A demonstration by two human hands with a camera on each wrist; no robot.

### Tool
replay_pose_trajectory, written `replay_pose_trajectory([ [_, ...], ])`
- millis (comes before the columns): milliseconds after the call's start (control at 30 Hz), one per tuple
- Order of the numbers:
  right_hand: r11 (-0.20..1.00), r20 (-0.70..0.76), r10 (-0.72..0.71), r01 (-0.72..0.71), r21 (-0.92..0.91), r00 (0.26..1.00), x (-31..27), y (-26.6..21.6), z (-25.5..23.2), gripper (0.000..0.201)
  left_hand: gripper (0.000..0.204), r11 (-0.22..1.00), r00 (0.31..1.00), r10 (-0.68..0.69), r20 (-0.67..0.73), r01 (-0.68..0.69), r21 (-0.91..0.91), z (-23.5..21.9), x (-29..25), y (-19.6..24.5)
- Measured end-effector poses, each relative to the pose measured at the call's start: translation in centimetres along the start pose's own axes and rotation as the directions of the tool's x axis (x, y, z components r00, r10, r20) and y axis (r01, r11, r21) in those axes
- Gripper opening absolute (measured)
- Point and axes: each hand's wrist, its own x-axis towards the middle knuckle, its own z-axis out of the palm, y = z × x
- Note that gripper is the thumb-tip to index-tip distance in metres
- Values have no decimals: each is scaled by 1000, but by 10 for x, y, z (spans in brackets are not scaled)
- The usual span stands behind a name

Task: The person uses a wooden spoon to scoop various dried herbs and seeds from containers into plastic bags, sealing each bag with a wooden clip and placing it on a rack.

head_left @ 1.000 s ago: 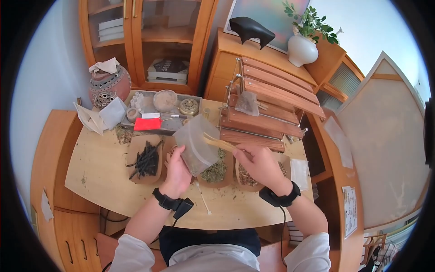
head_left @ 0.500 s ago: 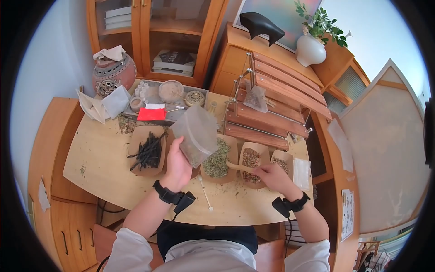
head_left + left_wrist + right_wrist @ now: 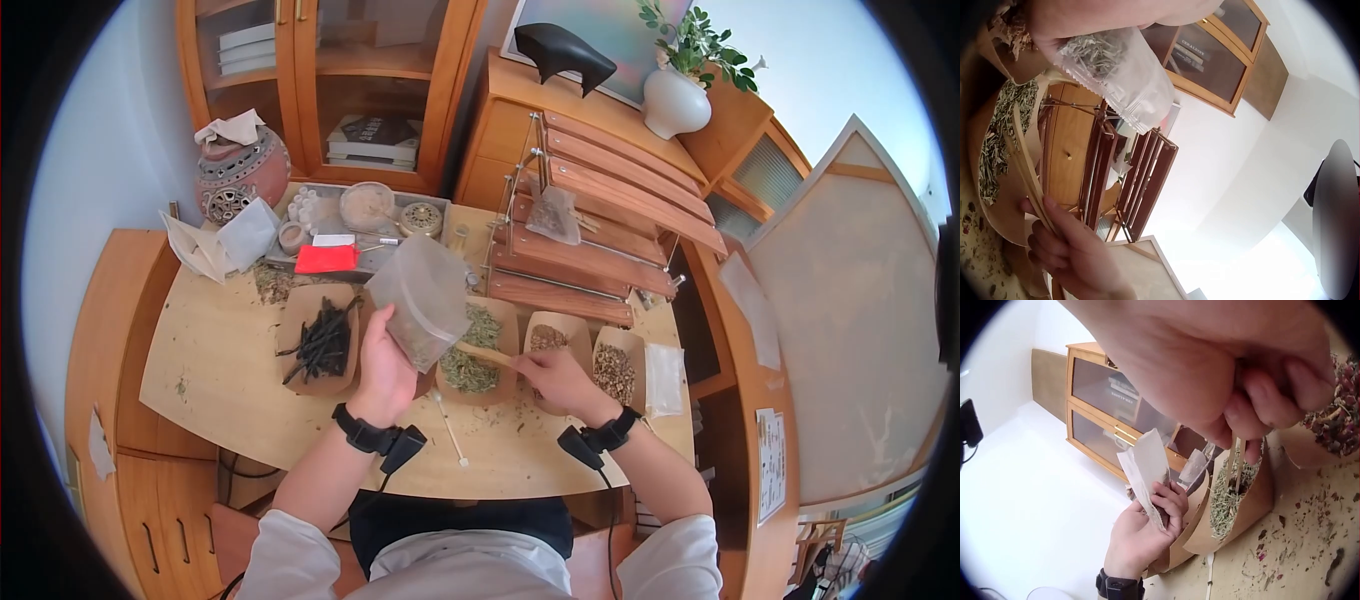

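The left hand grips a translucent pouch, tilted above the paper trays; dried green bits show inside the pouch in the left wrist view. Pinched in the right hand are wooden tongs, whose tips reach over the tray of green herbs. In the right wrist view the tongs point down into the green herbs. Part of another tray behind the left hand is hidden.
A tray of black strips lies left; trays of reddish and brown pieces lie right. Behind stand a wooden rack, a grey tray and a patterned jar. A thin white stick lies in front.
The right hand first lowered the tongs from the pouch and moved right, then brought them back left over the green herbs. The left hand keeps hold of the pouch.
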Motion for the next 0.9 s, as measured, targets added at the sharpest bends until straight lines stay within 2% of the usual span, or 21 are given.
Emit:
replay_pose_trajectory([
  [100, 998, -27, -52, 52, 19, 998, 1, 2, 3, 35, 51, 1000, 1000, -3, -8, 3, 0, 2, -1, 0],
  [200, 990, -55, -60, 67, 126, 997, 3, 11, 6, 31, 51, 1000, 1000, 1, -9, -1, -1, 2, -1, 1],
  [300, 977, -17, 74, -69, 204, 997, -1, 7, -2, 29, 51, 1000, 1000, 5, -16, -5, -7, 0, 0, 0],
  [367, 974, -73, 23, -6, 229, 997, 1, 18, -3, 28, 51, 1000, 1000, 7, -6, -7, -16, -5, 3, -2],
  [500, 973, -141, -5, 37, 226, 990, -16, -6, -16, 29, 52, 1000, 1000, 10, 6, -10, -20, -6, 3, -2],
  [600, 973, -155, 46, -9, 231, 987, -20, -15, -30, 30, 51, 1000, 1000, 7, -1, -7, -8, -6, 3, -3],
  [700, 973, -184, -50, 89, 211, 982, -35, -54, -42, 33, 51, 1000, 1000, 2, 7, -2, 0, -12, 6, -6],
  [800, 959, -229, -188, 229, 165, 955, -27, -61, -41, 32, 52, 999, 999, -24, 22, 23, 23, -7, 4, -7],
  [900, 916, -226, -401, 389, -95, 888, -25, -73, -30, 29, 52, 996, 996, -73, 54, 70, 46, 0, -2, -7],
])
